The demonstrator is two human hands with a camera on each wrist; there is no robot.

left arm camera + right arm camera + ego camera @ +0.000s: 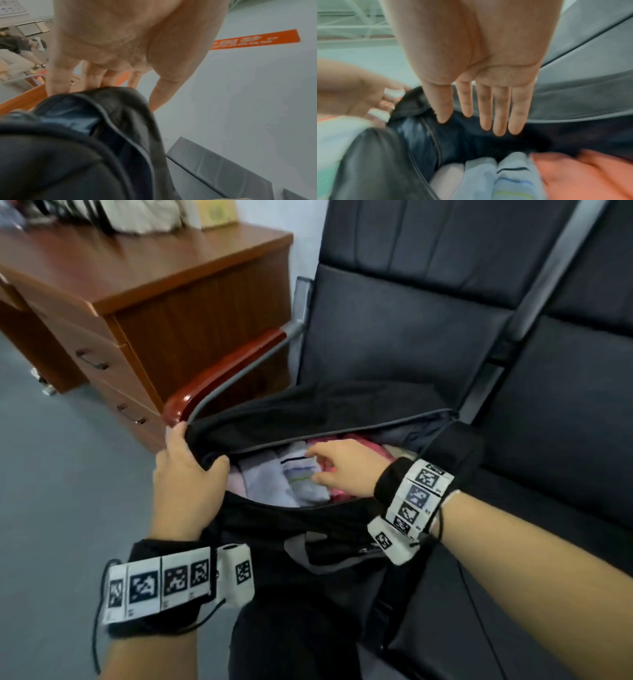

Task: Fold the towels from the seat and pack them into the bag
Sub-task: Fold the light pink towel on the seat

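left hand (120,47) fingertips hidden behind bag (72,142) edge, bag btm cut off, folded towels (496,180) blurred

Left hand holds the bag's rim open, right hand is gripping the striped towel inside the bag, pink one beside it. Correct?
Not quite. The right hand is not gripping: the right wrist view shows its fingers straight, spread above the striped towel, holding nothing. The rest stands: the left hand holds the rim of the bag open, and the pink towel lies beside the striped one.

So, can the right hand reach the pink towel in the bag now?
Probably yes: the left hand holds the bag mouth open, and the right hand is open just over the pink towel.
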